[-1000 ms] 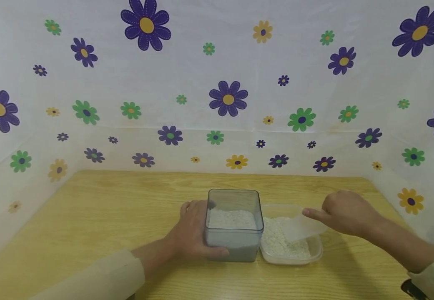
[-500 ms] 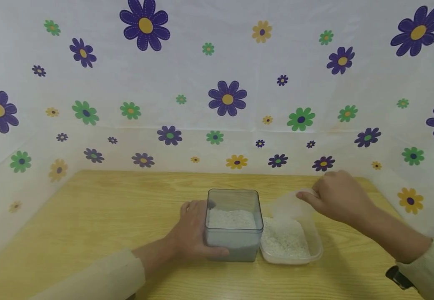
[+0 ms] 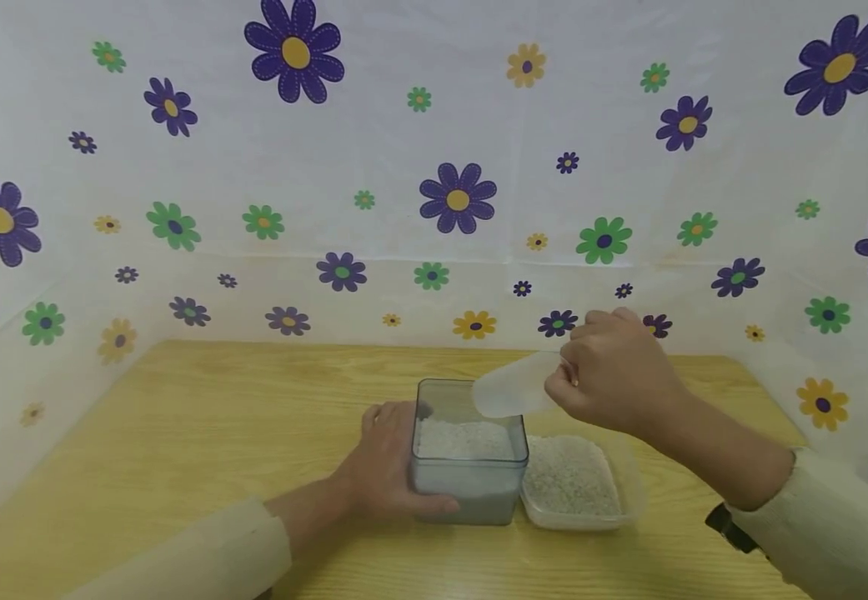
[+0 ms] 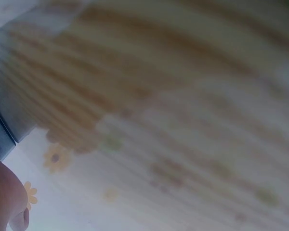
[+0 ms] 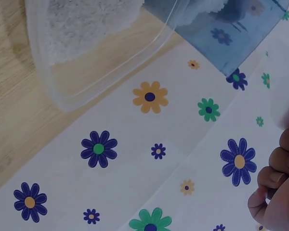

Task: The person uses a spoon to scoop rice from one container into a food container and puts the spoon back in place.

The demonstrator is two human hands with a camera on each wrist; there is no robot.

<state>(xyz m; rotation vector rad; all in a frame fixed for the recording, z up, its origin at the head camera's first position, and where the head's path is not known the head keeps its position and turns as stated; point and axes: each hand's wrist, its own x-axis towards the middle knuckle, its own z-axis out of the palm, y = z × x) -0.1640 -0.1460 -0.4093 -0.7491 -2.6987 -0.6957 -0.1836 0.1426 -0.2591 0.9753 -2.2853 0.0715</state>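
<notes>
In the head view my left hand (image 3: 384, 467) grips the left side of a square grey see-through container (image 3: 471, 493), thumb across its front. White grains like rice (image 3: 464, 440) fill much of it. My right hand (image 3: 621, 375) holds a translucent white scoop (image 3: 516, 385) by its handle, its mouth end over the container's back right rim. What the scoop contains I cannot tell. Just right of the container stands a low clear plastic tub (image 3: 632, 500) with more white grains (image 3: 572, 477). The right wrist view shows curled fingers (image 5: 274, 178) and the tub's wall (image 5: 62, 98).
All of this stands on a light wood-grain table (image 3: 253, 417). A white sheet (image 3: 373, 142) printed with flowers rises behind the table and along both sides.
My right hand has lifted the scoop out of the tub's grains and carried it up and left, over the container. My left hand has stayed in place.
</notes>
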